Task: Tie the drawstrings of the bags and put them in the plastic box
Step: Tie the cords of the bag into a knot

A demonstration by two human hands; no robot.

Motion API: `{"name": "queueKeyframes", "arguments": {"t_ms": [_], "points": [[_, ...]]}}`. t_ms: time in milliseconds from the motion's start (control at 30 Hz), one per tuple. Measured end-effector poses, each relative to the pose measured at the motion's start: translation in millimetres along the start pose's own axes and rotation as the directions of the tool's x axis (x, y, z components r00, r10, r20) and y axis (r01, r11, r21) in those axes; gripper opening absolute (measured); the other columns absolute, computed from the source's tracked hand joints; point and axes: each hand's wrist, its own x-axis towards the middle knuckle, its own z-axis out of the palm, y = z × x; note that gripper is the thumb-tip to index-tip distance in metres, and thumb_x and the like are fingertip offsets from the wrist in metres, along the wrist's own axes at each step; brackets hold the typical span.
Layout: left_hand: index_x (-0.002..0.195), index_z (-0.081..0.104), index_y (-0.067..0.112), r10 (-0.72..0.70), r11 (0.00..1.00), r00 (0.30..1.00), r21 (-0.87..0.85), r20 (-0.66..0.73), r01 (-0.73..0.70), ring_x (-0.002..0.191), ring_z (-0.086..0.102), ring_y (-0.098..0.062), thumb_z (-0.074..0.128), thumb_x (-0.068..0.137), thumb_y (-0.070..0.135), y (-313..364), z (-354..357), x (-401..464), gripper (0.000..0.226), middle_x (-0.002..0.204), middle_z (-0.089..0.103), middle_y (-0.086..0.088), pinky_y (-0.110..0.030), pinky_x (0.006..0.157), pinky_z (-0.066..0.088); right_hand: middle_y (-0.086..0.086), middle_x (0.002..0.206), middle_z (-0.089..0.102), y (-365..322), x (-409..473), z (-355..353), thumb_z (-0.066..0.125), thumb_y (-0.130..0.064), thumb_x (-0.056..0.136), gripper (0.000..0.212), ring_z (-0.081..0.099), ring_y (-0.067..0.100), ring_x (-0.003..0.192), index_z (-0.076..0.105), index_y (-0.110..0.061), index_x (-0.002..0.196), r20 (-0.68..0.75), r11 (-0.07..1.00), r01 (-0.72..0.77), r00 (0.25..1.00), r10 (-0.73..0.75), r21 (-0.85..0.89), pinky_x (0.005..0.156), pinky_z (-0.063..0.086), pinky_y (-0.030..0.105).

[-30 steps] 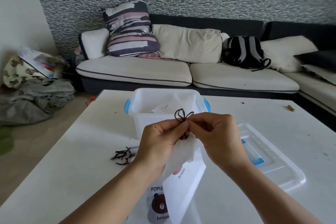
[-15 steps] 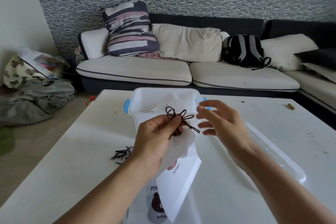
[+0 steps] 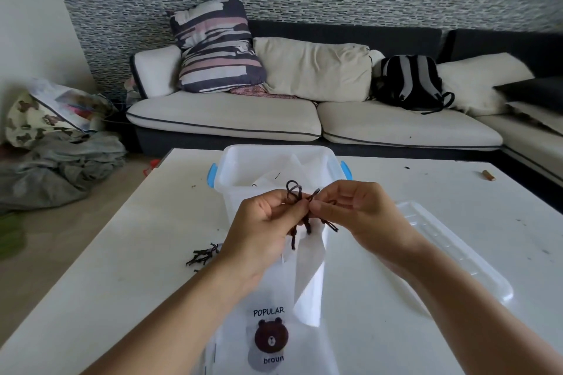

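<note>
Tying step under way: left hand (image 3: 262,222) and right hand (image 3: 353,210) fingers pinched the drawstring (image 3: 297,196) bow above the bag (image 3: 307,268), just near of the box (image 3: 274,167). Next, probably: snug the knot, drop bag in.

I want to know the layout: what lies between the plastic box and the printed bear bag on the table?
In the head view, both hands, left hand and right hand, holding a white bag's dark drawstring.

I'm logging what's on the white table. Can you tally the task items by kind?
Bags in plain view: 2, held bag, bear-print bag
Plastic box: 1
Box lid: 1
Loose cord bundle: 1
Total: 5
</note>
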Motion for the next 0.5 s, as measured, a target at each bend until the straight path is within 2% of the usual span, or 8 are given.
{"name": "queueKeyframes", "arguments": {"t_ms": [100,200,267,333,400,433,500], "points": [[0.093,0.073,0.009,-0.018,0.998,1.0,0.061,0.025,0.016,0.06,0.055,-0.008,0.067,0.094,0.012,0,-5,3,0.007,0.072,0.071,0.001,-0.019,0.061,0.045,0.019,0.09,0.075,2,1,0,0.073,-0.017,0.091,0.017,0.066,0.025,0.082,0.071,0.0,0.088,0.046,1.0,-0.018,0.999,0.018,0.01,0.094,0.052,0.052],[0.093,0.074,0.008,-0.019,0.998,0.997,0.056,0.079,0.014,0.067,0.057,-0.009,0.067,0.093,0.01,2,-9,4,0.008,0.076,0.072,0.0,-0.014,0.067,0.047,0.019,0.082,0.071,6,3,0,0.07,-0.014,0.091,0.021,0.062,0.025,0.075,0.068,0.007,0.09,0.057,0.998,-0.049,0.997,0.046,0.05,0.085,0.054,0.05],[0.094,0.076,0.009,-0.035,0.998,0.993,0.059,0.112,0.029,0.072,0.06,-0.009,0.068,0.092,0.012,4,-12,5,0.009,0.081,0.074,-0.002,-0.015,0.072,0.048,0.015,0.079,0.071,7,4,-1,0.075,-0.021,0.085,0.027,0.062,0.025,0.073,0.067,0.004,0.09,0.06,0.997,-0.033,0.998,0.029,0.068,0.079,0.052,0.043],[0.096,0.076,0.008,-0.073,0.996,0.985,0.058,0.155,0.065,0.066,0.057,-0.007,0.067,0.093,0.013,7,-15,6,0.01,0.077,0.071,0.0,-0.012,0.065,0.046,0.008,0.095,0.074,8,3,-5,0.081,-0.031,0.081,0.033,0.069,0.02,0.088,0.068,-0.006,0.1,0.122,1.0,0.025,0.992,-0.027,0.013,0.082,0.055,0.034],[0.098,0.074,0.006,-0.108,0.994,0.976,0.015,0.191,0.107,0.061,0.059,-0.003,0.065,0.093,0.009,10,-16,5,0.012,0.076,0.072,0.004,-0.01,0.059,0.045,0.007,0.111,0.073,8,2,-8,0.078,-0.028,0.08,0.041,0.069,0.017,0.106,0.065,-0.015,0.117,0.25,0.999,0.038,0.968,-0.032,-0.018,0.086,0.055,0.028],[0.099,0.074,0.005,-0.119,0.992,0.974,-0.018,0.193,0.125,0.064,0.064,-0.002,0.064,0.092,0.007,11,-16,5,0.012,0.079,0.074,0.002,-0.01,0.059,0.047,0.011,0.112,0.072,8,1,-8,0.079,-0.023,0.08,0.043,0.069,0.019,0.107,0.065,-0.016,0.12,0.308,1.0,0.013,0.951,-0.01,-0.007,0.087,0.055,0.026],[0.098,0.075,0.005,-0.123,0.991,0.979,-0.036,0.165,0.13,0.075,0.071,-0.007,0.065,0.091,0.005,12,-18,5,0.012,0.087,0.078,-0.005,-0.016,0.066,0.054,0.011,0.103,0.076,8,0,-7,0.082,-0.015,0.08,0.033,0.072,0.019,0.099,0.071,-0.013,0.111,0.324,1.0,0.007,0.946,0.003,-0.03,0.086,0.053,0.024]]}}
